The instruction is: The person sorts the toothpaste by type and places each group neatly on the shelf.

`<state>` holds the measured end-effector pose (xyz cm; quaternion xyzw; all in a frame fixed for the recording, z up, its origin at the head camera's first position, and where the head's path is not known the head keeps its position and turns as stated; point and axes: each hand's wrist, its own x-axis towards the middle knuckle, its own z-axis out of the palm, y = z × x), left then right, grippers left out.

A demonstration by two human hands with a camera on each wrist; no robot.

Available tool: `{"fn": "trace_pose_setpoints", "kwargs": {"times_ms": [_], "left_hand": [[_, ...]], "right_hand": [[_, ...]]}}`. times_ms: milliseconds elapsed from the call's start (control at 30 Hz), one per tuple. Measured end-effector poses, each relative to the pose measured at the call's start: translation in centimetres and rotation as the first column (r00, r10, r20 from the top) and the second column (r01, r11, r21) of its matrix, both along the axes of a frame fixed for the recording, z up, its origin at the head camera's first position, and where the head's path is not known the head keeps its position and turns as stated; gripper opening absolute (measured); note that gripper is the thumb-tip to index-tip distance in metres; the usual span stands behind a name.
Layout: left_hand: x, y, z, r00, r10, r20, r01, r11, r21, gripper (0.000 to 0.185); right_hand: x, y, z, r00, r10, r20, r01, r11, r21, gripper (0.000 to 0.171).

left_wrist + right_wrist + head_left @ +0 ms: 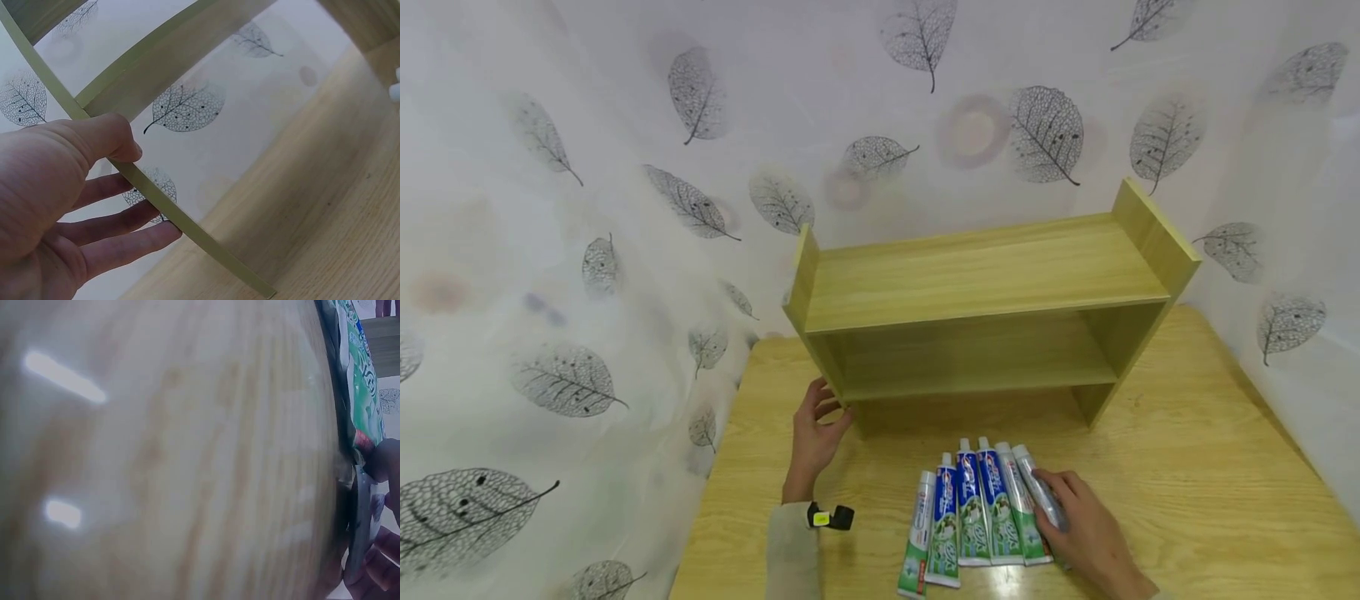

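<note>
The rightmost toothpaste tube is pinched between the thumb and fingers of the right hand, its cap pointed away from the person, past the fingertips. By the left hand, the edge of the shelf unit's left side panel is gripped near its lower part, the thumb set on one face and the fingers spread along the other.

Just left of the right-hand grip, a white-and-green tube is laid close beside the held one. Farther left of that grip, three blue-and-green tubes are set side by side, and the row is ended by another white-and-green tube. All their caps are turned toward the shelf unit, which is stood beyond the right-hand grip and to the right of the left-hand one.

Tubes and unit alike are borne by a wood-grained table, seen on both sides of the grips. Below the left hand, a black wristband with a yellow patch is worn near a pale sleeve. Beyond everything, a pale backdrop is printed with dark leaves.
</note>
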<state>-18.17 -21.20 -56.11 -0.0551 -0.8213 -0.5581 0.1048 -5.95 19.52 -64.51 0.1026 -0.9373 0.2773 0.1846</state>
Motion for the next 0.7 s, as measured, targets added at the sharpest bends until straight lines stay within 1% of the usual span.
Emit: {"fn": "trace_pose_setpoints", "kwargs": {"times_ms": [133, 333, 400, 500, 600, 700], "left_hand": [[0.0, 0.0, 0.0, 1.0, 0.002, 0.001, -0.002, 1.0, 0.001, 0.059], [0.1, 0.1, -0.1, 1.0, -0.014, 0.006, 0.014, 1.0, 0.007, 0.06], [0.1, 0.1, 0.0, 1.0, -0.022, 0.003, 0.022, 1.0, 0.011, 0.059], [0.1, 0.1, 0.0, 1.0, -0.02, -0.006, 0.02, 1.0, 0.009, 0.058], [0.0, 0.0, -0.1, 1.0, -0.008, -0.008, 0.008, 1.0, 0.003, 0.059], [-0.1, -0.1, -0.1, 1.0, -0.004, 0.0, 0.004, 1.0, 0.0, 0.059]], "right_hand": [[0.1, 0.3, -0.1, 1.0, 0.002, 0.002, -0.002, 1.0, 0.008, 0.059], [0.7, 0.8, -0.3, 0.999, 0.008, -0.04, -0.008, 1.0, 0.007, 0.057], [1.1, 1.0, -0.3, 0.999, 0.001, -0.036, -0.001, 1.0, 0.018, 0.056], [1.5, 1.1, -0.3, 1.0, -0.008, -0.009, 0.008, 1.0, 0.026, 0.053], [1.6, 1.1, -0.1, 1.0, -0.011, 0.019, 0.011, 1.0, 0.015, 0.049], [1.6, 1.1, -0.1, 1.0, -0.012, 0.02, 0.012, 1.0, 0.014, 0.046]]}}
